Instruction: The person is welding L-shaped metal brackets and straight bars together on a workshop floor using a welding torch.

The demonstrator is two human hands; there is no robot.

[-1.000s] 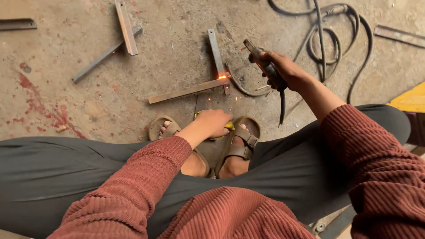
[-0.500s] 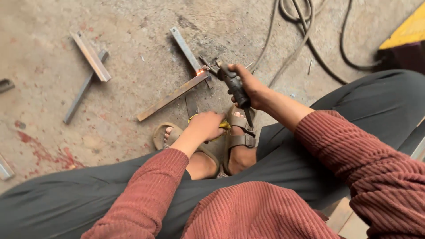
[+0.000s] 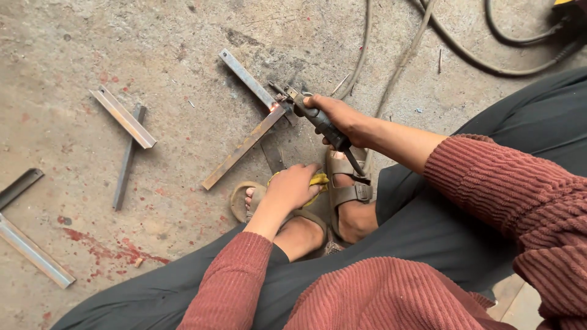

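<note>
Our right hand point(image 3: 335, 116) has a closed grip round the dark handle of the electrode holder point(image 3: 318, 122). Holder's long axis runs diagonal: nose points up-left, cable end down-right toward our sandal point(image 3: 348, 189). Nose sits at the joint point(image 3: 273, 108) of two angle-iron bars on the concrete floor point(image 3: 92, 49), with a small orange glow there. Upper bar point(image 3: 247, 79) runs up-left from the joint, lower bar point(image 3: 241, 148) runs down-left; together they form an L. Our left hand point(image 3: 292, 186) is curled over a yellow object point(image 3: 318, 181) just above our feet, fingers closed on it. More angle-iron pieces point(image 3: 125, 119) lie well apart to the left. Cables point(image 3: 465, 55) loop across the top right.
</note>
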